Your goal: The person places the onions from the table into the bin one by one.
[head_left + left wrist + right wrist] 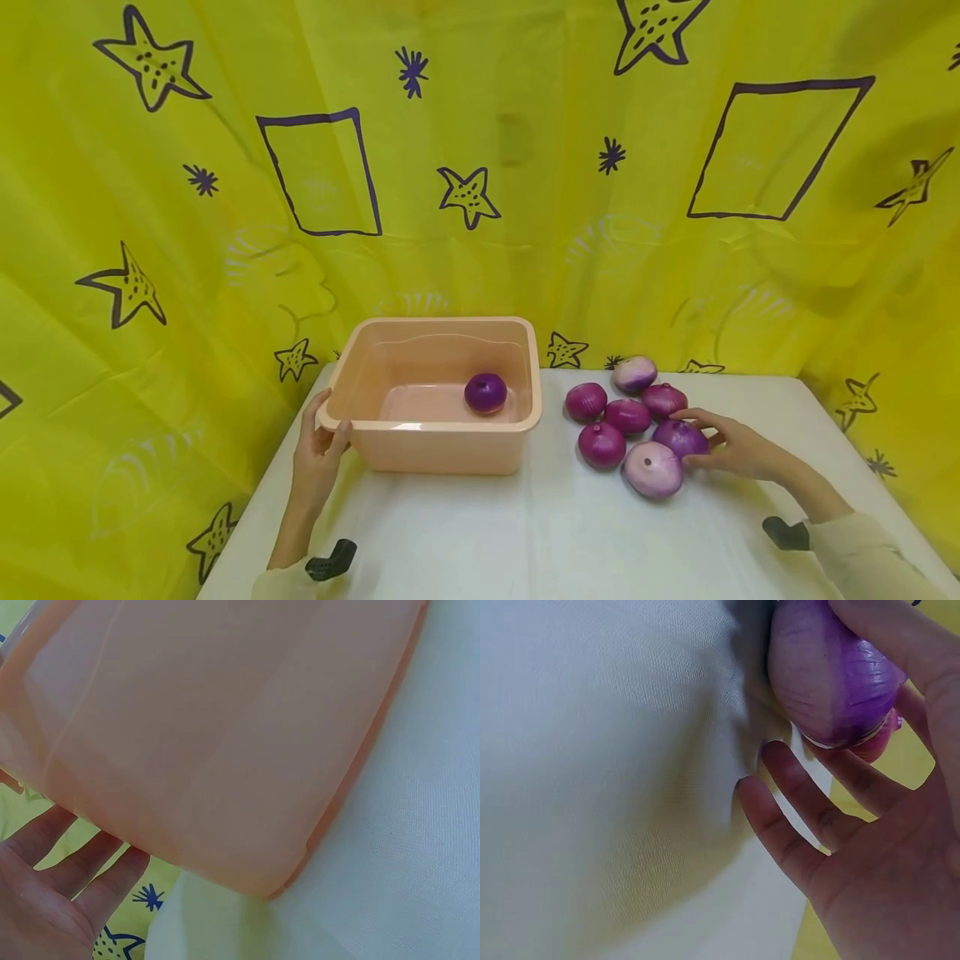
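A peach plastic basin [442, 450] stands on the white table with one dark purple onion [485, 393] inside. My left hand [317, 457] holds its front left corner, thumb at the front rim and fingers along the left side. In the left wrist view, fingers [112, 874] reach behind the basin wall [210, 735]. To the right lies a group of red onions. My right hand [738, 450] grips a purple onion [678, 435] at the group's right edge, between thumb and index finger. The right wrist view shows this onion [832, 675] with the other fingers [780, 832] spread below.
Beside the gripped onion sits a pale onion [653, 470], nearest the front. Several more onions, among them a magenta one [602, 444] and a white-purple one [634, 373], lie close together. A yellow patterned curtain [525, 275] hangs behind and around the table [465, 533].
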`<state>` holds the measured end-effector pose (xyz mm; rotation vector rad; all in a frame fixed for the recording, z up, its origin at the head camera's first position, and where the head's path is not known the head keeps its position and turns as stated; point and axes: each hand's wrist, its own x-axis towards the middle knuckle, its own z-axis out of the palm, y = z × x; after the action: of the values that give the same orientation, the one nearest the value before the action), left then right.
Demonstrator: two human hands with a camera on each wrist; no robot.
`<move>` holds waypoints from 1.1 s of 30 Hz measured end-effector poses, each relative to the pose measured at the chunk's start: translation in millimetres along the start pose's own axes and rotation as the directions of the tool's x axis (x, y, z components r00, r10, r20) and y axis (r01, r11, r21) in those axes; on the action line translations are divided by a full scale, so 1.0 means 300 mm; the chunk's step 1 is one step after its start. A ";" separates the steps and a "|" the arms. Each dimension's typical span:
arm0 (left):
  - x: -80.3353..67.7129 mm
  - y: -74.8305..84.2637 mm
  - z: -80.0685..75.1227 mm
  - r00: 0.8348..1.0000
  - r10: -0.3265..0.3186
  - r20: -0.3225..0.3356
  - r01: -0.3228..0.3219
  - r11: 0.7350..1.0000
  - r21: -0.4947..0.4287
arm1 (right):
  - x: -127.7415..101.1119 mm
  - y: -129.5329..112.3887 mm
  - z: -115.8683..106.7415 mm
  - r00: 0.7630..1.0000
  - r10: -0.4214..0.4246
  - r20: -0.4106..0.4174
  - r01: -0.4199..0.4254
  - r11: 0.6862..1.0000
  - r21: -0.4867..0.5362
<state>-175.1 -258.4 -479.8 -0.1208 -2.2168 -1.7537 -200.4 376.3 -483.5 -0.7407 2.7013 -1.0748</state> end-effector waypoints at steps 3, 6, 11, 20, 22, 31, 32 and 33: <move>0.001 -0.003 0.000 1.000 -0.002 -0.005 0.002 1.000 0.002 | 0.001 0.001 0.000 1.000 -0.010 -0.002 0.010 1.000 0.002; 0.003 -0.007 0.001 1.000 0.002 -0.011 -0.002 1.000 0.003 | 0.000 0.007 0.000 1.000 -0.019 -0.009 0.019 1.000 0.002; 0.005 -0.011 0.001 1.000 0.005 -0.019 -0.005 1.000 0.001 | -0.002 0.023 0.004 0.997 -0.063 -0.044 0.062 0.998 -0.016; 0.003 -0.013 0.001 1.000 0.007 -0.022 -0.007 1.000 0.003 | -0.009 0.039 0.010 0.992 -0.100 -0.072 0.099 0.995 -0.017; 0.003 -0.014 0.001 1.000 0.006 -0.025 -0.006 1.000 0.012 | -0.008 0.038 0.009 0.993 -0.097 -0.068 0.096 0.995 -0.020; 0.004 -0.016 0.005 0.999 0.001 -0.036 0.000 1.000 0.027 | 0.007 -0.003 -0.021 0.999 -0.036 -0.014 0.036 0.998 -0.047; 0.004 -0.017 0.006 0.999 0.000 -0.036 0.001 1.000 0.030 | 0.009 -0.012 -0.030 1.000 -0.030 0.001 0.030 0.998 -0.048; 0.003 -0.017 0.006 0.999 0.001 -0.034 0.000 0.999 0.036 | 0.013 -0.021 -0.042 0.999 -0.030 0.011 0.031 0.998 -0.048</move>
<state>-177.8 -258.0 -484.7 -0.0824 -2.2225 -1.7022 -205.2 378.2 -469.7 -0.7953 2.7243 -1.0126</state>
